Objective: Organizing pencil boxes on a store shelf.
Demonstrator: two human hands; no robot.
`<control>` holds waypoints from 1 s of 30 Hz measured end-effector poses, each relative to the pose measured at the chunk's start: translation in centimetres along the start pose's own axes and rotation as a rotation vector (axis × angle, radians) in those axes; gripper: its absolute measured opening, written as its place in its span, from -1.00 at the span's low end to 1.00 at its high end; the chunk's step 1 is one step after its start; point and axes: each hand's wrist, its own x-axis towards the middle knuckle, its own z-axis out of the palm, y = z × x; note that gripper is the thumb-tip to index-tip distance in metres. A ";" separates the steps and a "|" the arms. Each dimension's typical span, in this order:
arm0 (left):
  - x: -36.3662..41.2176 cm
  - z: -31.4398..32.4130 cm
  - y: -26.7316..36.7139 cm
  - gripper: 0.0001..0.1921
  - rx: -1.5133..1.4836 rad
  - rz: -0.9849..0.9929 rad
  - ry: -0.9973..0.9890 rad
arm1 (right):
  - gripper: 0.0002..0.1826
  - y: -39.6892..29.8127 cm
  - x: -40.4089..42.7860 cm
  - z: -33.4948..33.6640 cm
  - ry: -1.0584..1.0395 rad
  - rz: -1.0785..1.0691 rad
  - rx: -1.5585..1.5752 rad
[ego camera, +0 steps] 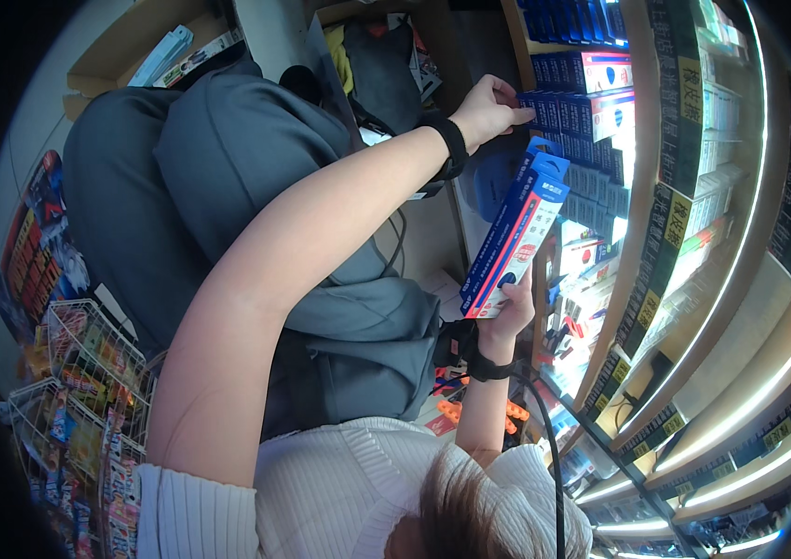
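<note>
My left hand (496, 108) reaches to the shelf at the upper right. Its fingertips are at the near ends of stacked blue-and-white pencil boxes (563, 112); whether they grip one cannot be told. Below it, my right hand (514, 304) is closed around the lower end of slim blue, white and red cardboard pencil boxes (524, 227). At least two lie together there, with blue hang tabs at the upper end. Black bands circle both wrists. More blue boxes (570, 21) stand in rows above and below the left hand's place.
Lit shelves (636, 279) with label strips and small packaged goods curve down the right side. An open carton (325, 63) holding dark and yellow items stands at top centre, another carton (95, 70) at top left. Wire baskets (53, 384) of snack packets stand lower left. A black cable (556, 454) hangs beside the right arm.
</note>
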 end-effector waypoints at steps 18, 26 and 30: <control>0.3 0.9 0.0 -0.17 -0.006 0.159 -0.036 | -0.56 -4.8 1.6 4.5 0.146 -0.181 0.035; 0.8 1.5 -1.0 -0.30 0.058 0.278 0.015 | -0.67 -5.2 4.5 7.9 0.185 -0.188 0.168; 1.3 1.1 -1.3 -0.38 0.116 0.290 0.029 | -0.64 -5.1 4.6 7.8 0.229 -0.177 0.074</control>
